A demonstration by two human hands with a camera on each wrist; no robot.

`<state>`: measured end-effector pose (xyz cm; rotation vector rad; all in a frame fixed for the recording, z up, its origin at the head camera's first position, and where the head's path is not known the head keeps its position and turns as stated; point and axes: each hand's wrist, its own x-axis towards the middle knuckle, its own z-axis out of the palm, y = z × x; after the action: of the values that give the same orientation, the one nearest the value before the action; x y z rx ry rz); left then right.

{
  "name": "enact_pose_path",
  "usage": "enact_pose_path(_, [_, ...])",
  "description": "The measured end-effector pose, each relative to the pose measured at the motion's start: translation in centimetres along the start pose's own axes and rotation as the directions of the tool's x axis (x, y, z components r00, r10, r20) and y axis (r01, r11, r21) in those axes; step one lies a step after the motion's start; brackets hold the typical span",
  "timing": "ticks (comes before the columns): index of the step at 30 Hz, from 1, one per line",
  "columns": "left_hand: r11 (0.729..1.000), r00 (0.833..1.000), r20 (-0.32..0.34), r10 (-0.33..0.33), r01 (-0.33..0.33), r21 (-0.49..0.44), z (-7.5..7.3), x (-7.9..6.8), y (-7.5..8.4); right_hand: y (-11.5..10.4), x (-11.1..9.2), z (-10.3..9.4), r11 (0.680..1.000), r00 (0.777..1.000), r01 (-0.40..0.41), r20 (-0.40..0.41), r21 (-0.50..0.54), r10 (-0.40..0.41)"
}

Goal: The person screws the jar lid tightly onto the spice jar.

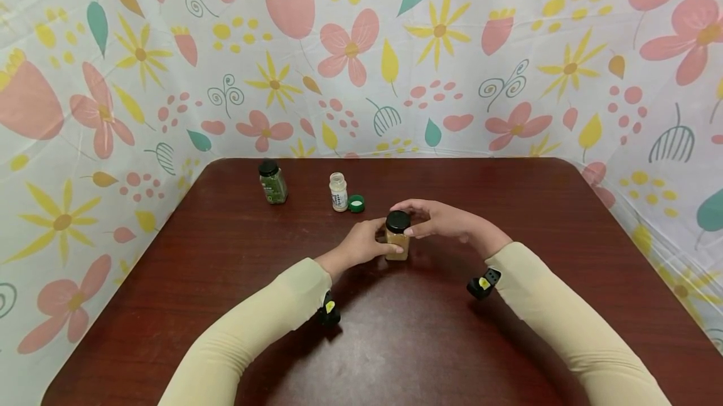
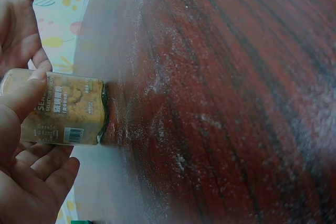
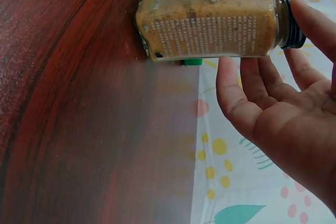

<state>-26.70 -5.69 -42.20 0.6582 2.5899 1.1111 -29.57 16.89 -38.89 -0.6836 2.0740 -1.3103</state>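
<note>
A seasoning jar [image 1: 398, 246] of yellow-brown powder, with a black lid [image 1: 398, 221], stands upright on the table. My left hand [image 1: 364, 244] grips the jar's body, its thumb across the printed label. At the top, my right hand [image 1: 443, 220] holds the black lid between thumb and fingers. In the left wrist view the jar [image 2: 79, 108] shows a barcode, and the lid is out of sight there. The right wrist view has the jar [image 3: 210, 22] sideways, my right thumb against the lid's ridged edge [image 3: 295, 19].
At the back stands a small bottle [image 1: 338, 194] without its cap; a green cap [image 1: 356, 204] lies beside it. Farther left is a black-lidded jar [image 1: 273, 185] of green contents. A flower-printed cloth [image 1: 350, 105] hangs behind the dark wooden table [image 1: 429, 343].
</note>
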Motion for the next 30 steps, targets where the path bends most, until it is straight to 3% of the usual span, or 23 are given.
enact_pose_path(13, [1.000,1.000,-0.001,0.002,-0.002,-0.009,0.0,-0.1,-0.1,0.5,-0.1,0.8,0.998,0.995,0.060,-0.077,0.004,-0.059])
enact_pose_path(19, [1.000,1.000,0.002,-0.005,0.005,-0.027,0.1,-0.1,-0.1,1.0,0.0,1.4,0.993,0.986,0.107,-0.125,-0.046,-0.112])
enact_pose_path(30, [1.000,1.000,-0.010,0.018,-0.018,-0.008,0.0,0.0,-0.2,0.9,-0.2,2.4,0.991,0.965,0.107,-0.231,-0.076,-0.121])
